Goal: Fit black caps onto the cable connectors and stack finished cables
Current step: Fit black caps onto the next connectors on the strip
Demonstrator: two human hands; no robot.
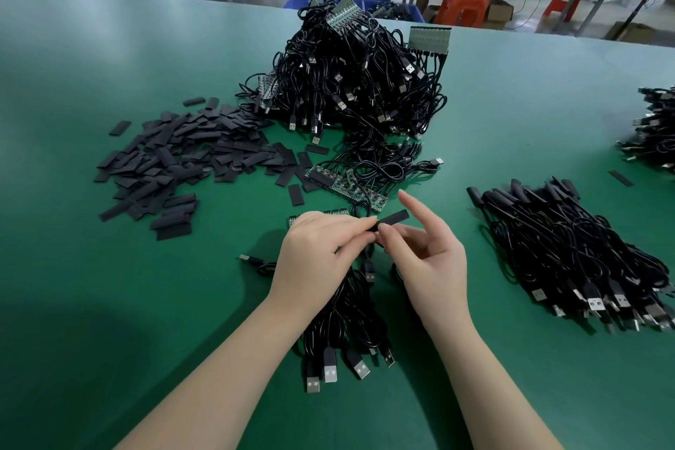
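— Where was the flat black rectangular cap (392, 218)?

— Above the green table mat (109, 303), pinched between my left hand (321, 248) and my right hand (431, 256); right forefinger raised, straight.

— And the cables?

— A bundle of thin black USB cables (347, 332) lay beneath my wrists; the capped black cable stack (569, 256) sat to the right.

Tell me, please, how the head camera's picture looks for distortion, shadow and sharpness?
Head view: the table edge bows from the wide-angle lens; a soft dark shadow lies at lower left; both hands, left and right, and the cap look fairly sharp; the background is softer.
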